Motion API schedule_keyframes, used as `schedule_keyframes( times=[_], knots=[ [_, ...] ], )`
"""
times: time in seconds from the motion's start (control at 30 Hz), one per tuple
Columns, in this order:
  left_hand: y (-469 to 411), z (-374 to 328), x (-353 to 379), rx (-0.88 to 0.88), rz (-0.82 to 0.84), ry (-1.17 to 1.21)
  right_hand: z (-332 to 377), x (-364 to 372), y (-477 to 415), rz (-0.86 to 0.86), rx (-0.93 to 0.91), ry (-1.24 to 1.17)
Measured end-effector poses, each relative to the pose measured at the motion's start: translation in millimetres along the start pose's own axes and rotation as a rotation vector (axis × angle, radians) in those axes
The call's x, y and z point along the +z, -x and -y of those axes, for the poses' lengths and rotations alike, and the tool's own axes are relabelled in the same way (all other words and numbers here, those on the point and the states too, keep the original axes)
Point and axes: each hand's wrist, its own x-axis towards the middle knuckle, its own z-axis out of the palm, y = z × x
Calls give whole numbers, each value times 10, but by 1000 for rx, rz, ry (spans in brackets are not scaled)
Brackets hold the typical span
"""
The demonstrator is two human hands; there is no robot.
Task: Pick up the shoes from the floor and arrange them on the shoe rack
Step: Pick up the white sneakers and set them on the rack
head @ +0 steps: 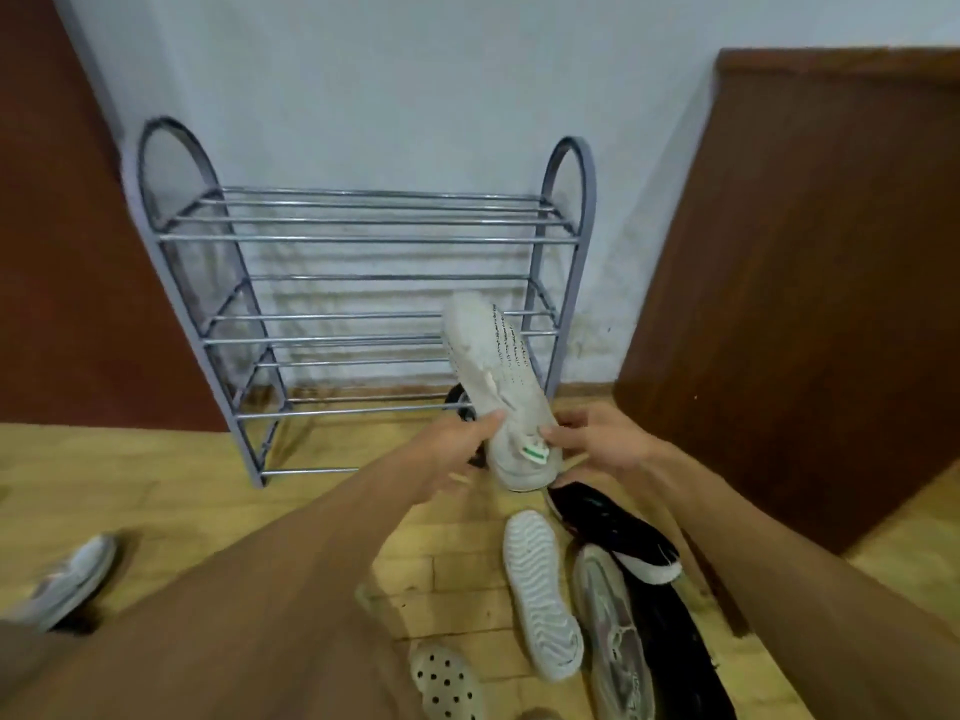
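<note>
A white sneaker with a green heel tab is held up in front of the grey metal shoe rack, toe pointing toward the rack's lower right shelves. My left hand grips its heel from the left and my right hand holds the heel from the right. The rack's shelves carry no shoes that I can see. On the floor below lie a matching white sneaker sole-up, a grey sneaker, a black shoe with a white sole and a perforated clog.
Another grey sneaker lies on the wooden floor at the far left. Brown wooden panels stand left and right of the rack, against a pale wall. A dark round object sits by the rack's lower right foot.
</note>
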Motion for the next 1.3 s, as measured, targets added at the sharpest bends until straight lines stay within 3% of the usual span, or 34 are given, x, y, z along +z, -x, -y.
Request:
schedule_keyframes(
  times=[0.17, 0.4, 0.53, 0.93, 1.3],
  knots=[
    [666, -329, -270, 215, -171, 182, 693, 191, 566, -3, -233, 93],
    [1486, -655, -712, 363, -314, 201, 1465, 617, 1231, -4, -391, 423],
    [1751, -664, -956, 393, -382, 222, 1738, 942, 1318, -71, -483, 484],
    [1869, 44, -2040, 365, -572, 358, 2176, 2145, 662, 134, -324, 330],
    [1690, 1291, -3019, 97, -668, 348, 1691, 3477, -177, 195, -180, 235]
  ],
)
